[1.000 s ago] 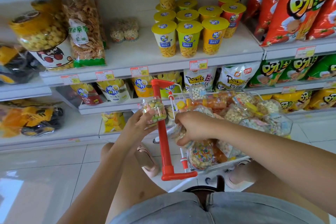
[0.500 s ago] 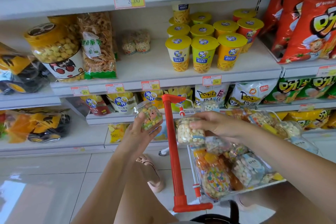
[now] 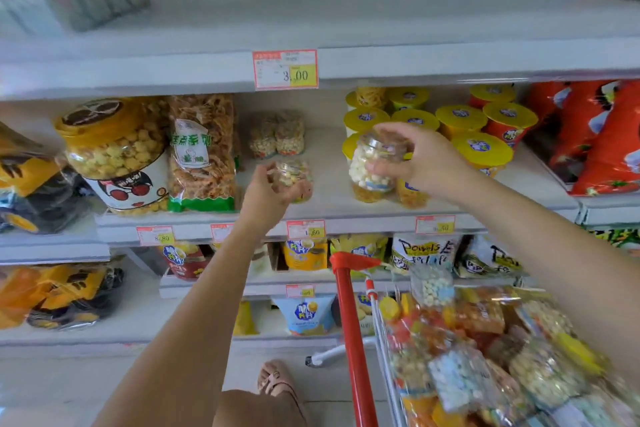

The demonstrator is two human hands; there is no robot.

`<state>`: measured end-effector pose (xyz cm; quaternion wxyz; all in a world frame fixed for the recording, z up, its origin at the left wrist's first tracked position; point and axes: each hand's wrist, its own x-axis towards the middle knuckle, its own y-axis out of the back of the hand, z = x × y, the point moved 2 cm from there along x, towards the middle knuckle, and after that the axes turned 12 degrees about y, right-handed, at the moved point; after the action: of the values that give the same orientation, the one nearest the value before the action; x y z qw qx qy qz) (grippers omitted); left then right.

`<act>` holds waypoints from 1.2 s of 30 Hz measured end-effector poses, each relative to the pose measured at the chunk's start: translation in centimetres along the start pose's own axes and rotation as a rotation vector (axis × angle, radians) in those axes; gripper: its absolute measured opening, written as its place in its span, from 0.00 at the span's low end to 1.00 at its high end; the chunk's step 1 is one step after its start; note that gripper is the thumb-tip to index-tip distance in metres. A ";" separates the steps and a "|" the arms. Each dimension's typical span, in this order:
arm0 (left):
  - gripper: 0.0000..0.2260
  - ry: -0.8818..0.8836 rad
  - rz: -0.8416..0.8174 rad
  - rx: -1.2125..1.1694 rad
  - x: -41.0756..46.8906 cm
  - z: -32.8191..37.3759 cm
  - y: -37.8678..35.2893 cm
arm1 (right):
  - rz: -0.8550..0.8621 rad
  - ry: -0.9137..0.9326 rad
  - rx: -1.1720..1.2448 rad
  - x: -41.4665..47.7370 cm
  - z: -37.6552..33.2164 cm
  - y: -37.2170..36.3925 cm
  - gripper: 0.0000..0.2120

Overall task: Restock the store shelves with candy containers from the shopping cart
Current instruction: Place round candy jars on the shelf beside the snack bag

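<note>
My left hand (image 3: 270, 196) grips a small clear candy jar (image 3: 294, 173) with multicoloured sweets, held just above the middle shelf (image 3: 329, 191). My right hand (image 3: 420, 163) holds a second clear jar (image 3: 372, 163) filled with white candy balls, tilted, in front of the yellow-lidded cups. Two similar small candy jars (image 3: 277, 133) stand at the back of that shelf, behind my left hand. The shopping cart (image 3: 353, 322) with its red handle sits at lower right, heaped with several candy containers (image 3: 485, 357).
On the middle shelf stand a big popcorn tub (image 3: 114, 152) and a bag of fried snacks (image 3: 202, 152) at left, several yellow-lidded cups (image 3: 460, 121) and red snack bags (image 3: 595, 139) at right. Bare shelf surface lies between the snack bag and the cups. Price tags line the shelf edges.
Both hands have risen from cart level to the middle shelf, each carrying its jar. The camera has tilted upward, and the cart now sits lower in the view.
</note>
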<state>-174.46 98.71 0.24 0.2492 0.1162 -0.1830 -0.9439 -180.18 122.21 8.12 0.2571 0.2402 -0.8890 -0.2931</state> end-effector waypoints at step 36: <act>0.24 -0.054 0.144 0.320 7.8 -3.8 -0.2 | -0.510 -0.360 -0.091 16.8 -0.4 -16.2 0.13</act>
<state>-179.93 93.75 -4.29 0.2896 0.1155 -0.3456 -0.8851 -188.14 100.77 3.24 0.0242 0.3879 -0.8173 -0.4254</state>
